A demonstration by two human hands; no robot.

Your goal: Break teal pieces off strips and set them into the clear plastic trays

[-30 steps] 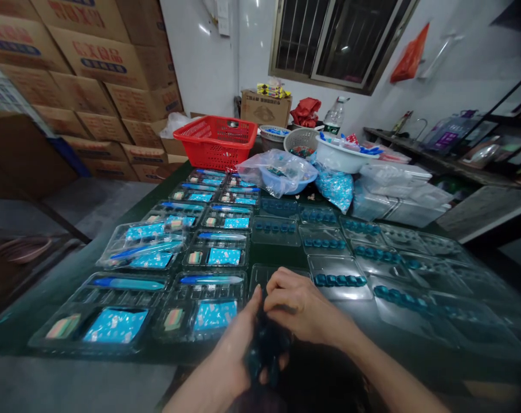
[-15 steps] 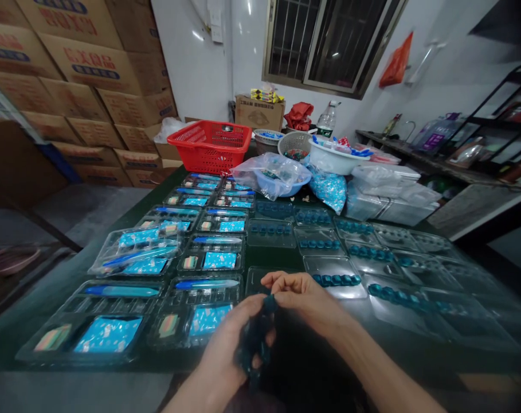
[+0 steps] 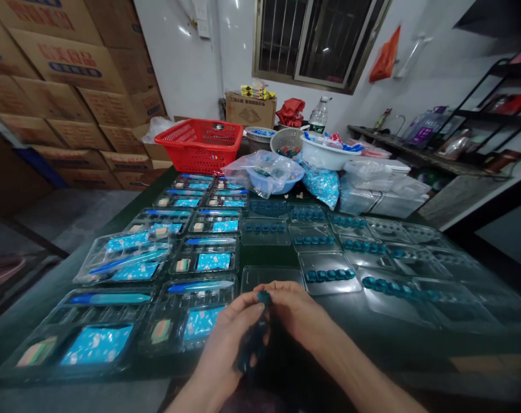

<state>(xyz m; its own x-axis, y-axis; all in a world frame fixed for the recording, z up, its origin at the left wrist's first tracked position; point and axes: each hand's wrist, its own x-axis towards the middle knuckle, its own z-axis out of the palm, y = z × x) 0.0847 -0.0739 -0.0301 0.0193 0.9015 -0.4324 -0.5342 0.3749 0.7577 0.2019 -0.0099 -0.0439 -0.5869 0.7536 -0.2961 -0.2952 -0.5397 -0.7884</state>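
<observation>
My left hand (image 3: 228,344) is closed around a bunch of small dark teal pieces (image 3: 251,344) near the table's front edge. My right hand (image 3: 297,315) pinches one teal piece (image 3: 263,296) at the top of that bunch, fingertips meeting those of the left. Just beyond both hands lies a clear plastic tray (image 3: 271,276) with nothing in it that I can see. To its right, another clear tray (image 3: 329,274) holds a row of teal pieces. Left of the hands, filled trays (image 3: 195,310) carry a blue pen, a patterned blue packet and a striped eraser.
Rows of clear trays cover the dark green table (image 3: 372,338). At the back stand a red basket (image 3: 200,143), a bagged blue bowl (image 3: 271,172), a white bowl (image 3: 324,154) and a bag of blue bits (image 3: 322,184). Cardboard boxes (image 3: 71,74) are stacked at left; shelving (image 3: 479,132) at right.
Both hands stay together over the teal bunch. The right hand's fingers have shifted to pinch a single piece at its top. The camera has drifted, moving the scene slightly left.
</observation>
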